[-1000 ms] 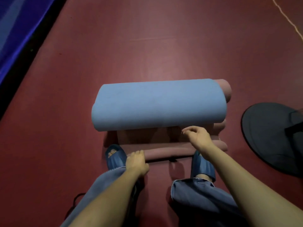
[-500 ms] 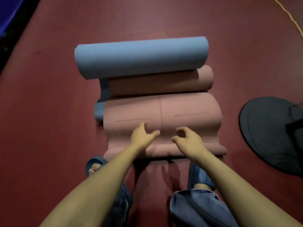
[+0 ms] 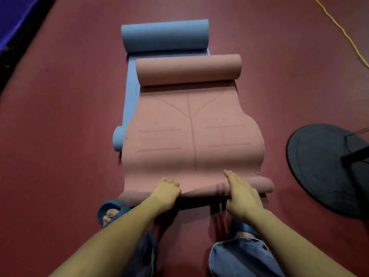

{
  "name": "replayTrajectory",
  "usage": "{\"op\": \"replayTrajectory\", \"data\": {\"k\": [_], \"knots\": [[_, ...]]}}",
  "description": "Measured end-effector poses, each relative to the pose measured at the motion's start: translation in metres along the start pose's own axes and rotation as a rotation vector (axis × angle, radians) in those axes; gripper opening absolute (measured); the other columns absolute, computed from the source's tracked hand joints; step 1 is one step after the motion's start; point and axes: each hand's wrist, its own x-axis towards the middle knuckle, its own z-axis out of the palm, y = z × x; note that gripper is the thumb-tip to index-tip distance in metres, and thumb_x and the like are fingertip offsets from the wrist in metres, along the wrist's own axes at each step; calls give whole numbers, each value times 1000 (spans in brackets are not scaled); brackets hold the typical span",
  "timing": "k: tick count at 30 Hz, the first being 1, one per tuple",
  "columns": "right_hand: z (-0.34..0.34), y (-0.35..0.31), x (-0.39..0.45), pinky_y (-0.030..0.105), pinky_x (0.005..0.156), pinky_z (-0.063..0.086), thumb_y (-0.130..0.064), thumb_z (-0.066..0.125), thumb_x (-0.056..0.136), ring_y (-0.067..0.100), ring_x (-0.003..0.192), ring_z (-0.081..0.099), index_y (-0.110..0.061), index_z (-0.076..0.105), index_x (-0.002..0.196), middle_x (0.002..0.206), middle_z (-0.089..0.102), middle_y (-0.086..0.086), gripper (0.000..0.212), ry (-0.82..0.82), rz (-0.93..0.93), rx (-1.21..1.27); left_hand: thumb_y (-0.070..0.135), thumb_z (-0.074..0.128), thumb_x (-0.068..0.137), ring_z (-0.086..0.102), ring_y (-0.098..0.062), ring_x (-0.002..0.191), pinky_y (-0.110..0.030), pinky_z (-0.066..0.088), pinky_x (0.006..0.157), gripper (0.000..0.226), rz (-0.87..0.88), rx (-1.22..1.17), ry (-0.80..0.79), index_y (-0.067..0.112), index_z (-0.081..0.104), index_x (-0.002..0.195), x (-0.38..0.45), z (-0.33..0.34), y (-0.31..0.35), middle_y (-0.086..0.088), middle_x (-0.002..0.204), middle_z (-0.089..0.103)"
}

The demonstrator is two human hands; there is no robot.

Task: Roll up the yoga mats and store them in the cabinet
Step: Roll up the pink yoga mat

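A pink yoga mat (image 3: 189, 140) lies partly unrolled on the red floor, with a rolled end at the far side and a small curl at the near edge. Under it lies a blue yoga mat (image 3: 165, 35), its far end rolled up beyond the pink roll and a strip showing along the left. My left hand (image 3: 165, 191) is curled over the pink mat's near curl. My right hand (image 3: 240, 191) lies flat on the same near edge, fingers extended.
A black round stand base (image 3: 323, 166) sits on the floor to the right. A yellow cord (image 3: 339, 29) runs along the far right. A blue and black mat edge (image 3: 16, 23) lies at the far left. My feet in blue slippers (image 3: 111, 211) stand just behind the mats.
Both mats have unrolled away from me: the blue roll and the pink roll moved farther off, baring a long flat stretch of pink mat. My hands dropped back to its near edge.
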Motion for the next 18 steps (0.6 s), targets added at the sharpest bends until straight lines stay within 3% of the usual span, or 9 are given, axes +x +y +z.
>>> {"op": "replayTrajectory", "data": {"k": [2,4,6,8,10,12,15,18], "knots": [[-2,2,-12,46,108,40,-12,66,78,33,140,40,-37,-18,158,168,13,-3,119,-14,-25,-147,14,55,95,51,-33,121,-39,38,98,30,84,49,22,13,66,122,-26,-20,-5,-9,127,58],[-6,1,-26,43,107,36,-20,68,86,33,140,35,-31,-20,159,165,13,7,115,-2,-67,-360,17,66,83,61,-30,108,-35,47,86,24,178,114,134,14,72,105,-56,-40,-4,-6,112,63],[-17,-3,-45,43,106,32,-29,68,89,32,140,30,-30,-6,162,162,16,10,104,6,-91,-488,25,82,49,65,-19,74,-24,45,55,24,248,148,233,20,70,69,-88,-65,0,4,80,62],[-36,-7,-67,46,109,28,-36,68,90,34,145,22,-31,21,157,163,15,8,82,24,-128,-511,23,84,30,56,-16,59,-22,36,44,32,278,164,368,21,60,52,-114,-94,3,7,66,53],[-55,-11,-95,50,116,20,-41,67,91,35,153,9,-25,32,152,166,10,7,72,69,-201,-482,17,84,31,55,-18,59,-24,35,42,34,235,165,495,20,57,52,-147,-127,5,5,66,52],[-74,-14,-126,47,120,17,-39,70,89,31,155,8,-19,29,154,167,11,4,79,172,-271,-389,12,86,37,57,-20,60,-26,34,40,35,188,91,642,19,56,54,-185,-157,3,4,68,53],[-101,-17,-174,40,109,30,-33,73,86,32,140,40,-18,33,150,150,42,6,76,338,-343,-249,7,73,56,56,-21,63,-28,32,41,23,221,87,790,20,55,60,-245,-187,8,4,72,52],[-129,-21,-227,39,88,30,-34,68,92,30,114,56,-26,47,135,120,61,0,49,347,-391,-220,11,52,69,54,-21,66,-30,33,47,11,296,174,866,19,60,66,-309,-204,22,3,75,53]]}}
